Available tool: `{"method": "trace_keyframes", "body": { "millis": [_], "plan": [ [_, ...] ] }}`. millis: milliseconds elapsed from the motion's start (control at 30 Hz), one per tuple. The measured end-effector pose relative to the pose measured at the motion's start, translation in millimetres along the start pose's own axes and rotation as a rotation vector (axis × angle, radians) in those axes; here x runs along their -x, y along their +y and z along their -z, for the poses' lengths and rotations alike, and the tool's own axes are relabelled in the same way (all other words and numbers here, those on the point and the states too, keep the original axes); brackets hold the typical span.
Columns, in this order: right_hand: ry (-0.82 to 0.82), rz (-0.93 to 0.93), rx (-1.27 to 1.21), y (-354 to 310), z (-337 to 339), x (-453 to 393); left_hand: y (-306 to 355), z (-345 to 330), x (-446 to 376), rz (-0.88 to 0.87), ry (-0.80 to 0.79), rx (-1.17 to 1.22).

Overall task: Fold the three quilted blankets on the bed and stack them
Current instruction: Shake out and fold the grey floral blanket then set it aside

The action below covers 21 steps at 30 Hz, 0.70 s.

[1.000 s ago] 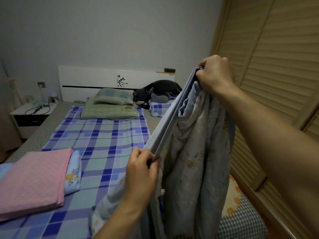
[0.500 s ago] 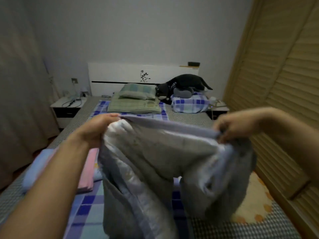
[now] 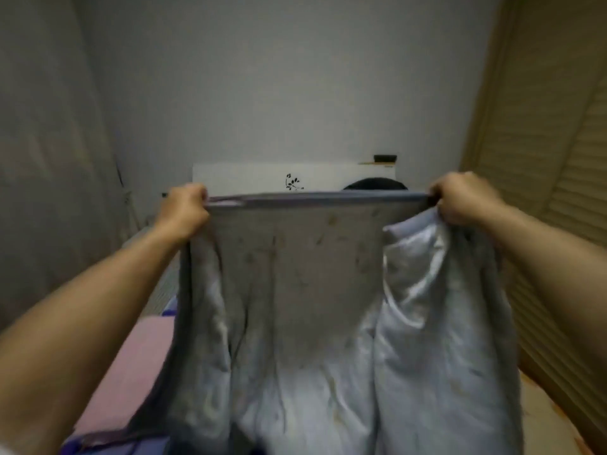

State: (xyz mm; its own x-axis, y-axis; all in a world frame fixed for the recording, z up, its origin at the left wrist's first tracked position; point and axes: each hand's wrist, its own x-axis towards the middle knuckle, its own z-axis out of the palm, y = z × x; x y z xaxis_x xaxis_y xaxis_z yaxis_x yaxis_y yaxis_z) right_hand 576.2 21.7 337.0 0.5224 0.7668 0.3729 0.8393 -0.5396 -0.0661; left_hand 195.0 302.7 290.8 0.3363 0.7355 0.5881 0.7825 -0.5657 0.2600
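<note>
Head view, blanket: the grey-blue quilted blanket (image 3: 315, 290) now hangs as a flat sheet between raised hands, its top edge pulled taut; half a second ago it sagged bunched and lower.
Left hand (image 3: 184, 208): fingers curled round the left corner.
Right hand (image 3: 460, 198): fingers clamped on the right corner.
Pink folded blanket (image 3: 131, 366): on the bed, lower left.
Meaning: spread straight, probably ready for folding.

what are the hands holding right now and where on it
Both hands grip the grey-blue quilted blanket by its top edge: the left hand at the left end, the right hand at the right end, edge stretched level between them.
</note>
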Motion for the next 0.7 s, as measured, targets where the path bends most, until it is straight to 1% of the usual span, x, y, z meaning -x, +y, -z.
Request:
{"method": "trace_keyframes", "body": {
  "millis": [33, 67, 133, 167, 200, 233, 267, 333, 400, 433, 533, 600, 633, 700],
  "plan": [
    [0.17, -0.011, 0.048, 1, 24, -14, -5, 23, -30, 0.038, 0.104, 0.019],
    [0.303, -0.001, 0.089, 2, 44, -27, -11, 45, -55, 0.056, 0.199, 0.028],
    [0.524, 0.068, 0.125, 0, 74, -40, -21, 71, -84, 0.019, 0.356, 0.043],
    [0.615, 0.119, 0.137, -1, 79, -41, -29, 75, -89, -0.014, 0.404, 0.055],
    [0.692, 0.178, 0.143, -2, 78, -36, -38, 72, -90, -0.033, 0.421, 0.071],
    [0.735, 0.238, 0.14, -1, 69, -29, -47, 66, -88, -0.032, 0.407, 0.081],
    [0.741, 0.305, 0.145, 0, 52, -20, -59, 54, -82, -0.012, 0.358, 0.088],
    [0.692, 0.431, 0.191, 3, 6, 3, -83, 26, -60, 0.0, 0.247, 0.114],
    [0.604, 0.536, 0.254, 4, -45, 30, -111, -5, -28, -0.046, 0.157, 0.107],
    [0.55, 0.596, 0.272, 3, -71, 44, -126, -20, -7, -0.077, 0.081, 0.079],
    [0.357, 0.71, 0.261, -3, -149, 98, -182, -69, 78, -0.187, -0.331, -0.047],
    [0.173, 0.707, 0.258, -4, -206, 139, -224, -111, 144, -0.303, -0.51, -0.172],
    [0.045, 0.68, 0.262, -3, -235, 160, -239, -128, 177, -0.302, -0.614, -0.209],
    [-0.196, 0.612, 0.279, -2, -288, 199, -258, -160, 234, -0.243, -0.731, -0.22]
  ]
}}
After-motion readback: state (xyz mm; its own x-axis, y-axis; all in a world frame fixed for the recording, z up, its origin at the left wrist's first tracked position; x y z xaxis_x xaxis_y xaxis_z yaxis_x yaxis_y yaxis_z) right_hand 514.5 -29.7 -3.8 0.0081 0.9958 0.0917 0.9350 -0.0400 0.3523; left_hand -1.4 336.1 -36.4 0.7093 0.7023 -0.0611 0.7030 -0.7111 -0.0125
